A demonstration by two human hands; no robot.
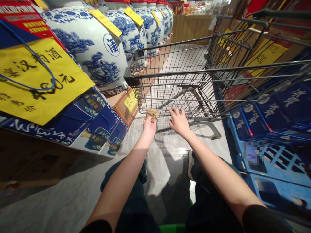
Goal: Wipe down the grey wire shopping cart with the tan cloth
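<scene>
A crumpled tan cloth (152, 113) is pinched in the fingers of my left hand (149, 125), beside the lower front edge of a dark wire shopping cart (167, 94). To its right, my right hand (179, 122) has its fingers spread and holds nothing; its fingertips are close to the cart's lower bars, and whether they touch is unclear. The cart stands sideways in front of me, with its basket above and beyond both hands. The inside of the basket shows only bare wire and the floor behind it.
Large blue-and-white jars (97, 55) line a wooden ledge at the left. Nearer stand blue boxes (97, 129) with a yellow price sign (46, 77). Dark blue boxes (269, 110) rest by a blue plastic pallet (279, 181) at the right. Something green (172, 228) is beneath me.
</scene>
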